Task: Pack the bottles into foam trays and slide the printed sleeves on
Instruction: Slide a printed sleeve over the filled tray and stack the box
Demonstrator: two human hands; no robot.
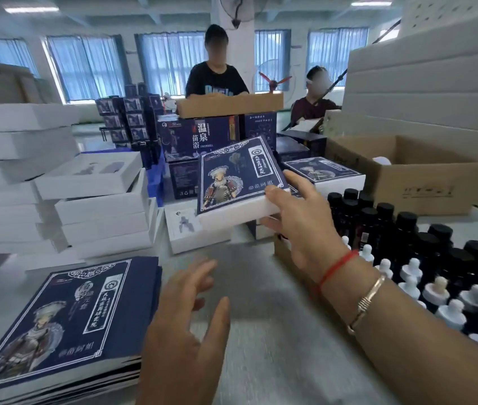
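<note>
Sleeved tray (239,182) sits mid-frame, tilted, the right hand (299,217) clamped on its right edge. Left hand (185,311), fingers spread, hovers empty lower centre beside the sleeve stack (65,323).

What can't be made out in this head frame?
- Sleeved box in the right hand: contents hidden by the printed sleeve.
- Bottles, right edge: labels motion-blurred, row cut off by the frame.
- Sleeve stack, lower left: count unreadable, cut by the bottom edge.
- Left hand: blurred, empty, fingers spread.
- Cardboard carton: inside hidden by its wall.
</note>
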